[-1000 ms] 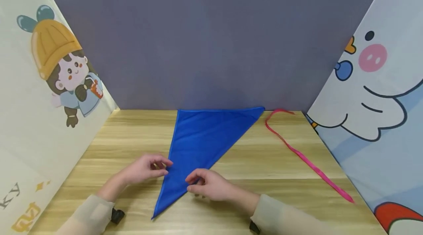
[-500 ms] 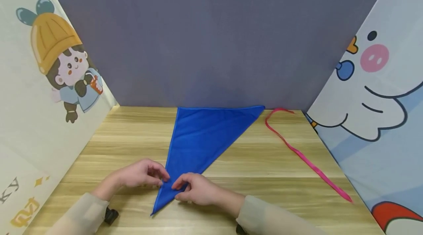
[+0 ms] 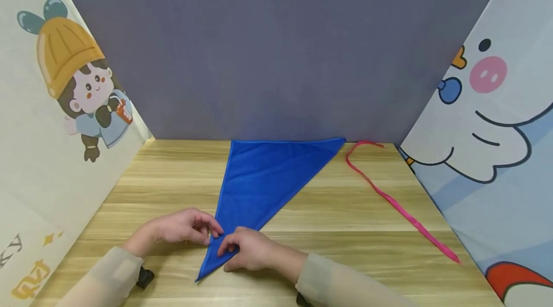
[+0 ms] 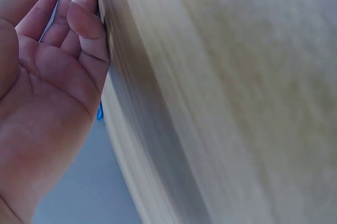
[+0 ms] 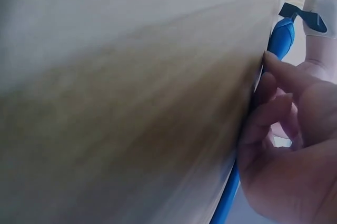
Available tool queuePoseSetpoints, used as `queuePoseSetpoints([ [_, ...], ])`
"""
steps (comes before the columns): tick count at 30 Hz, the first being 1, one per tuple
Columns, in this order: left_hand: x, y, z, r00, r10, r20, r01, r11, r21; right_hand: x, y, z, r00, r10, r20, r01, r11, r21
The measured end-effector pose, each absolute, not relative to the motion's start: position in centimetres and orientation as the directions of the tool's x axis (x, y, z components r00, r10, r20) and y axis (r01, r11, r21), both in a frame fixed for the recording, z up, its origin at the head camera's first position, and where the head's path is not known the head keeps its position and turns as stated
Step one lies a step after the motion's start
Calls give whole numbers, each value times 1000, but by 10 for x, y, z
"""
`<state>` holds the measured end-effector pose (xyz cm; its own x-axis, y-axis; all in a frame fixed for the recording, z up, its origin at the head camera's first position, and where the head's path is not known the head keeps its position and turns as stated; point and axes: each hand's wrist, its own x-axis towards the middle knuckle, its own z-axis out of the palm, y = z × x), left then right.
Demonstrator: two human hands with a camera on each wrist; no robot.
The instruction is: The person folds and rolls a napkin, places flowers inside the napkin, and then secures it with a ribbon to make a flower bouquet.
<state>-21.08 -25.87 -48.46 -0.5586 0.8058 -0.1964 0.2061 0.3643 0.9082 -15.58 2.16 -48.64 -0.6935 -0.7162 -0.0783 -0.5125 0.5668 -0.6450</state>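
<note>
A blue cloth (image 3: 259, 177) lies flat as a triangle, its narrow corner pointing toward the person. My left hand (image 3: 186, 226) rests at its left edge near that corner, with bent fingertips on the cloth and the thumb beside the edge. Across from it, my right hand (image 3: 250, 249) has its index finger on the cloth and its thumb at the slanted right edge, the two tips apart. In the right wrist view, a bit of blue cloth (image 5: 281, 39) stands out beyond the thumb. The left palm (image 4: 47, 98) fills the side of the left wrist view.
A long pink ribbon (image 3: 403, 213) lies curved on the right part of the wooden table (image 3: 151, 187). A grey panel (image 3: 276, 48) rises behind the table. Printed panels stand at the left (image 3: 30, 129) and right (image 3: 510, 153).
Both hands have come nearer the person along the cloth's narrow end. My right hand has moved left, close to the left hand. The cloth and ribbon lie much as before.
</note>
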Motion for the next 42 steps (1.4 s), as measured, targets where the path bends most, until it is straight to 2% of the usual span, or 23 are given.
queuePoseSetpoints([
  [5,-211,-259,-485,-558,806,-199,206,367,907,-154,20,-488,-707,-704,-61,-535,590,-605],
  [10,-210,-259,-482,-553,807,-206,174,354,919,-154,19,-489,-735,-675,-58,-501,600,-624],
  [17,-207,-263,-475,-512,830,-223,159,347,924,-153,21,-489,-788,-602,-130,-259,515,-817],
  [21,-204,-259,-467,-507,820,-265,162,392,906,-153,22,-488,-788,-590,-177,-163,477,-864],
  [25,-202,-254,-466,-536,803,-260,189,415,890,-153,22,-488,-789,-582,-198,-119,460,-880],
  [31,-202,-248,-476,-613,772,-166,263,397,879,-152,22,-489,-803,-560,-204,-58,414,-908],
  [37,-199,-245,-477,-708,691,-146,303,484,821,-154,24,-490,-783,-586,-208,-43,385,-922],
  [42,-199,-240,-477,-744,650,-157,310,543,780,-156,25,-491,-774,-589,-231,-29,396,-918],
])
